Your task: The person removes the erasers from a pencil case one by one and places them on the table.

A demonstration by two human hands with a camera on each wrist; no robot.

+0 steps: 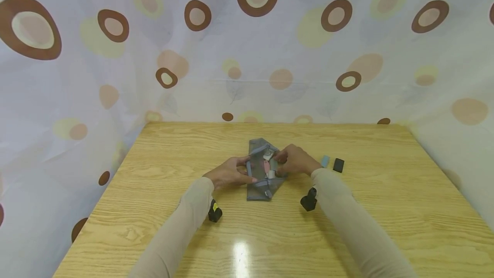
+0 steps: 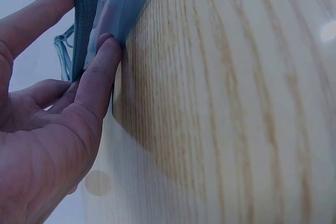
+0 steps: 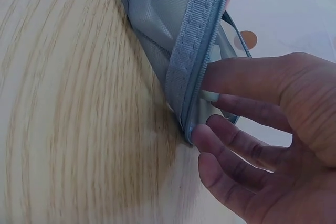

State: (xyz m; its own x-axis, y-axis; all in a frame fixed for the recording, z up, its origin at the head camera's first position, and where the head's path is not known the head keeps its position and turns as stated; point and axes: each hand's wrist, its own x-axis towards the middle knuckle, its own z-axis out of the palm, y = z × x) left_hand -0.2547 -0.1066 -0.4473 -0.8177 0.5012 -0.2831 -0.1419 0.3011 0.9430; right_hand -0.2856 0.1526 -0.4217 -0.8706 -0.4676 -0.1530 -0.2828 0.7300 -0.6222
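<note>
A grey mesh zip pouch (image 1: 256,192) lies in the middle of the table, its zip undone and its mouth spread. Through that mouth show a pink piece (image 1: 266,166) and several small white and grey pieces. My left hand (image 1: 231,171) grips the pouch's left rim, with fingers on both sides of the zip edge (image 2: 79,30). My right hand (image 1: 295,160) has its thumb and fingers bent into the mouth at the right side. A small pale patch (image 3: 210,95) shows between thumb and forefinger; I cannot tell whether they pinch something there.
To the right of the right hand, a light blue small block (image 1: 325,161) and a black small block (image 1: 338,165) lie on the wooden table (image 1: 386,209). A patterned curtain (image 1: 216,63) hangs behind the table and along both sides.
</note>
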